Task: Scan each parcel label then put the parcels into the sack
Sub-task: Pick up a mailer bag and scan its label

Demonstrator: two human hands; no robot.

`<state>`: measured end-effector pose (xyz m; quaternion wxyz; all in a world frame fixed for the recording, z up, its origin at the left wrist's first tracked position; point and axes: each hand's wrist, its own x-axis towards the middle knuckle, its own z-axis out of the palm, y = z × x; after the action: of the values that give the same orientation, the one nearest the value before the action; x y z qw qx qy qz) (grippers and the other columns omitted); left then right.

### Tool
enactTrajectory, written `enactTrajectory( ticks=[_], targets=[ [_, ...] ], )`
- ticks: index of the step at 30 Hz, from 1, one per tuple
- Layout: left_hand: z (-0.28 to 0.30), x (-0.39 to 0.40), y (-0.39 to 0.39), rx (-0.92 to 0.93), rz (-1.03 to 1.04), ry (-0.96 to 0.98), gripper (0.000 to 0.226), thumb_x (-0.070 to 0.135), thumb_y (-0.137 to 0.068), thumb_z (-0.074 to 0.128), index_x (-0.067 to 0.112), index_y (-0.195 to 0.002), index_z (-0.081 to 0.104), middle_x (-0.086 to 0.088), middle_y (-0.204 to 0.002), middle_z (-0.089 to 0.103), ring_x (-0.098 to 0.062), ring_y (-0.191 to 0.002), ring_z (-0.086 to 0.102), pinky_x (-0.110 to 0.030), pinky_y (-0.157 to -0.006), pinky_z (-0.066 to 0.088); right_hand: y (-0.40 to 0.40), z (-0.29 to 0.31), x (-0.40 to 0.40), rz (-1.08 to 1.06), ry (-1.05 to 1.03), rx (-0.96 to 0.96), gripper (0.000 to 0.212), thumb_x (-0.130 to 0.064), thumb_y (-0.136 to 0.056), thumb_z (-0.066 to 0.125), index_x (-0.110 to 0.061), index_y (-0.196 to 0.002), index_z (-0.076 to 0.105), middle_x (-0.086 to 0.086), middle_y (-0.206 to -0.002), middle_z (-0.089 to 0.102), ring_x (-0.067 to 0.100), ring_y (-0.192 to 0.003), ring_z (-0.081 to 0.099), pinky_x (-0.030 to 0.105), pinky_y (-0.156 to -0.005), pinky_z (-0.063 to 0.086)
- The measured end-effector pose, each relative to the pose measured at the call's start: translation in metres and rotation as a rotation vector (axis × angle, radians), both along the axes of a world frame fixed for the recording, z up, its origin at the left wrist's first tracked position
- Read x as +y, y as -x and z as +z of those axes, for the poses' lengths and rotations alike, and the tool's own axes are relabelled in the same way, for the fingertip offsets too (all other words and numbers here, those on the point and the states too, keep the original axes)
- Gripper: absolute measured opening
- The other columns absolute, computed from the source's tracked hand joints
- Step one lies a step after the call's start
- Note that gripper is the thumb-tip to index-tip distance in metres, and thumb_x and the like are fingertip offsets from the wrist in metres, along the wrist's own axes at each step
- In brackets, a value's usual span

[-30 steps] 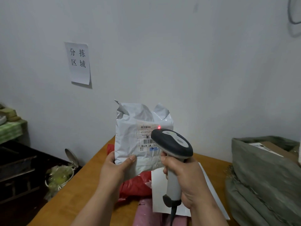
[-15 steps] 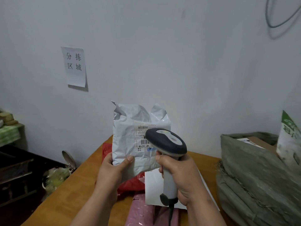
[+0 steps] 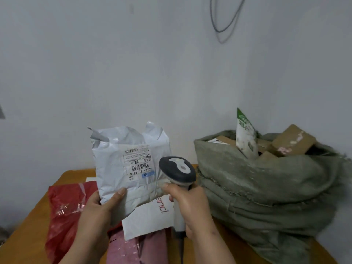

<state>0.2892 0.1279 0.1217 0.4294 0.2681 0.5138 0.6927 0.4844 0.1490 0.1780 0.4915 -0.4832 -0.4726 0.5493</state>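
My left hand point(image 3: 99, 208) grips the lower left corner of a white poly-bag parcel point(image 3: 114, 168), held upright above the table with its printed label point(image 3: 138, 161) facing me. My right hand point(image 3: 188, 204) grips the handle of a grey and white barcode scanner point(image 3: 178, 171), whose head sits just right of the label. At the right stands a grey-green woven sack point(image 3: 266, 187), its mouth open, with several cardboard boxes point(image 3: 293, 140) and a white-and-green packet point(image 3: 245, 136) inside.
On the wooden table point(image 3: 32, 231) under my hands lie a red plastic parcel point(image 3: 64, 208), a white parcel with red lettering point(image 3: 150, 216) and a pink parcel point(image 3: 137, 248). A white wall rises close behind, with a grey cable loop point(image 3: 222, 20) hanging on it.
The view has swung to the right, bringing the whole sack into sight and losing the wall notice. The red scan dot on the label is gone. Both hands keep their hold.
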Motion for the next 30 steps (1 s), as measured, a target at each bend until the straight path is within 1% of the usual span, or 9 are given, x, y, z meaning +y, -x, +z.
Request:
enactTrajectory(
  ticks=[7,11,16,18,20,23,25,27,30],
  targets=[
    [0.006,0.033,-0.065,0.125,-0.070,0.013,0.034,0.024,-0.082,0.079,0.022,-0.113,0.067,-0.008,-0.108,0.074,-0.037,-0.099,0.070,-0.066,-0.090,0.052,-0.063,-0.002,0.001,-0.130,0.040,0.050,0.016,-0.012,-0.079,0.080,-0.010,-0.090,0.069,-0.016,-0.049,0.065,-0.009,-0.048,0.061,0.006,-0.034,0.037],
    [0.029,0.069,-0.122,0.246,-0.109,-0.060,0.025,0.028,-0.088,0.073,0.031,-0.111,0.064,0.004,-0.107,0.072,-0.026,-0.096,0.068,-0.049,-0.076,0.059,-0.104,0.003,0.018,-0.274,0.030,0.039,0.031,-0.026,-0.074,0.084,-0.016,-0.101,0.071,-0.006,-0.079,0.072,0.007,-0.073,0.066,0.019,-0.052,0.044],
    [0.067,0.137,-0.213,0.377,-0.120,-0.202,0.037,0.026,-0.092,0.067,0.035,-0.125,0.052,0.014,-0.109,0.064,-0.010,-0.098,0.063,-0.027,-0.072,0.050,-0.177,0.016,0.063,-0.399,-0.035,0.124,0.039,-0.025,-0.074,0.085,-0.015,-0.108,0.068,0.004,-0.099,0.072,0.015,-0.087,0.065,0.025,-0.062,0.044],
    [0.081,0.169,-0.254,0.442,-0.118,-0.232,0.053,0.024,-0.094,0.062,0.035,-0.140,0.040,0.016,-0.115,0.060,-0.004,-0.099,0.059,-0.023,-0.073,0.045,-0.213,0.021,0.087,-0.433,-0.049,0.163,0.040,-0.024,-0.075,0.085,-0.013,-0.110,0.069,0.003,-0.099,0.073,0.017,-0.091,0.066,0.028,-0.068,0.047],
    [0.093,0.200,-0.292,0.522,-0.114,-0.226,0.066,0.023,-0.096,0.057,0.035,-0.152,0.023,0.011,-0.118,0.056,-0.010,-0.096,0.058,-0.025,-0.075,0.042,-0.246,0.026,0.109,-0.454,-0.062,0.198,0.038,-0.022,-0.076,0.085,-0.011,-0.109,0.072,0.001,-0.094,0.074,0.016,-0.089,0.068,0.029,-0.068,0.048],
    [0.103,0.243,-0.339,0.657,-0.104,-0.160,0.074,0.024,-0.099,0.056,0.031,-0.155,0.009,0.015,-0.098,0.053,-0.007,-0.079,0.057,-0.019,-0.063,0.039,-0.287,0.030,0.140,-0.473,-0.084,0.195,0.034,-0.021,-0.077,0.084,-0.008,-0.107,0.074,0.000,-0.088,0.074,0.016,-0.085,0.069,0.025,-0.064,0.047],
    [0.104,0.266,-0.362,0.736,-0.083,-0.135,0.074,0.020,-0.098,0.059,0.026,-0.155,0.013,0.018,-0.099,0.050,-0.004,-0.077,0.053,-0.013,-0.059,0.035,-0.308,0.030,0.158,-0.461,-0.094,0.197,0.030,-0.020,-0.078,0.084,-0.011,-0.105,0.075,0.000,-0.087,0.075,0.017,-0.087,0.070,0.022,-0.064,0.048],
    [0.101,0.286,-0.381,0.809,-0.103,-0.104,0.069,0.014,-0.095,0.061,0.022,-0.152,0.023,0.004,-0.116,0.053,-0.013,-0.092,0.053,-0.019,-0.071,0.039,-0.324,0.028,0.173,-0.429,-0.094,0.199,0.027,-0.019,-0.077,0.084,-0.016,-0.102,0.075,-0.003,-0.085,0.076,0.012,-0.083,0.071,0.015,-0.059,0.049],
    [0.090,0.307,-0.403,0.926,-0.194,0.026,0.052,0.015,-0.098,0.054,0.031,-0.143,0.034,-0.007,-0.128,0.057,-0.022,-0.099,0.058,-0.027,-0.071,0.048,-0.337,0.022,0.189,-0.382,-0.099,0.189,0.028,-0.020,-0.075,0.085,-0.021,-0.099,0.072,-0.003,-0.088,0.077,0.003,-0.077,0.069,0.007,-0.053,0.046]
  ],
)
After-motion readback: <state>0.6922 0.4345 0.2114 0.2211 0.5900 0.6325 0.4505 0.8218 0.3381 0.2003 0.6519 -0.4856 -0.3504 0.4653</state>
